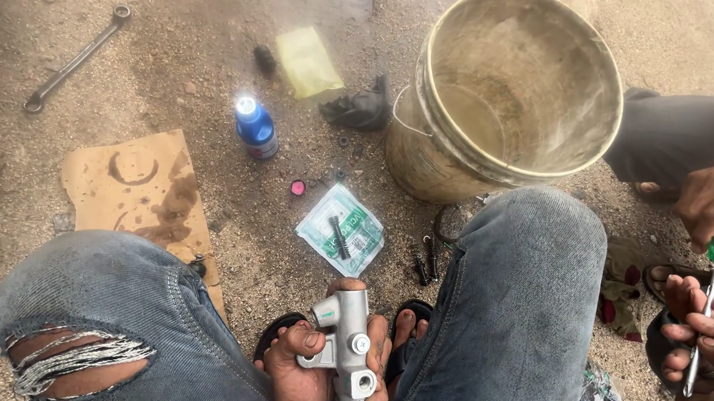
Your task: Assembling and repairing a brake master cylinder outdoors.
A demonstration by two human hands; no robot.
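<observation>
Between the knees, one hand (299, 372) holds a half-cropped metal cylinder (349, 342).

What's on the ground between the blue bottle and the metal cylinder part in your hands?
In the head view, between the blue bottle and the metal cylinder part: a small pink cap and a clear packet with a dark spring lying on it.

The person crouched with both knees raised, the left at 8 o'clock, the right at 4 o'clock. Between them, at 6 o'clock, the left hand (299, 372) wrapped a grey metal cylinder body (349, 342), thumb across its front; the right hand's fingertips (377, 369) curled around its other side.
</observation>
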